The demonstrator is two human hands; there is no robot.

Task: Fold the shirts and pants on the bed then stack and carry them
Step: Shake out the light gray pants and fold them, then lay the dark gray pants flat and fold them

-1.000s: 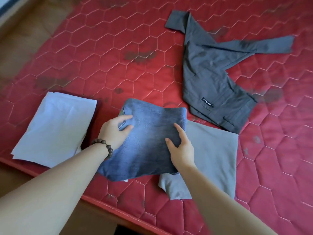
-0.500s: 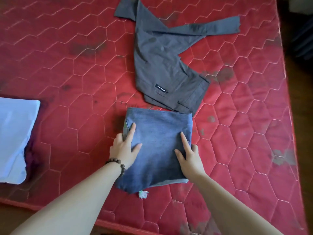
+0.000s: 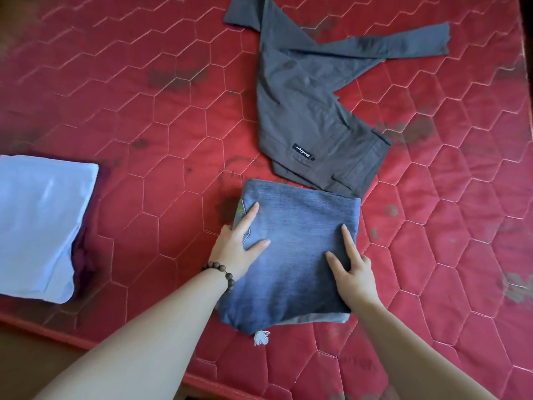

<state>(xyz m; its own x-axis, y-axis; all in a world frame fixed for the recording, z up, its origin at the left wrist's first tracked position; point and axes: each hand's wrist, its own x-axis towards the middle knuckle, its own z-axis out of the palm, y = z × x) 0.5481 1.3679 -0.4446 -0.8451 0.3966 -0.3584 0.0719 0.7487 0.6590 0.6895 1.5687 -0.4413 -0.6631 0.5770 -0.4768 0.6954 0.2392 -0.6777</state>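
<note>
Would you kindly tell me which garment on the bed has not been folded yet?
The dark grey trousers, sprawled with legs splayed at the far side. The blue jeans under both hands and the light blue shirt are neat folded rectangles.

— Where are you?

— You are in a bedroom, in a home. You stand at a bed with a red mattress (image 3: 144, 116). It has lines sewn in it like honeycomb, and some dark spots.

— What else tells you that?

— You see clothes lying on it. There are folded jeans (image 3: 294, 249), gray pants (image 3: 311, 111) spread out, and a folded light blue shirt (image 3: 40, 226). At the lower left you see a bit of brown floor (image 3: 26, 359) by the bed.
</note>
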